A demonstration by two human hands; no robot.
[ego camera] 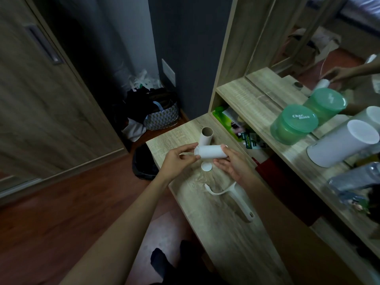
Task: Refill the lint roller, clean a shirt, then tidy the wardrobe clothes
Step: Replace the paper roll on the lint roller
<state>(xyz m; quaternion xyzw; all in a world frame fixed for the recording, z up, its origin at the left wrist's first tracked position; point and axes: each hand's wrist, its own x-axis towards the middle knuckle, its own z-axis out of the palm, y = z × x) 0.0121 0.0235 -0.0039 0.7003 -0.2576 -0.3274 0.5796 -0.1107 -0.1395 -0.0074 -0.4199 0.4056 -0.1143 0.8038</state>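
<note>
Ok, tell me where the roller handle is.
The handle lies flat on the desk, nearer the person than both hands and just below the right hand, with the small white cap beyond it.

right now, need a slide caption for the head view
Both hands, left hand and right hand, hold a fresh white roll above the empty lint roller handle.

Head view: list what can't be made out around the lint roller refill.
- Refill roll: its ends are covered by the left hand and right hand, so whether a cap is on is unclear.
- Small white disc: partly under the roll; too small to identify.
- Lint roller handle: motion blur smears its fork.
- Open shelf items: shadowed, labels unreadable.
</note>
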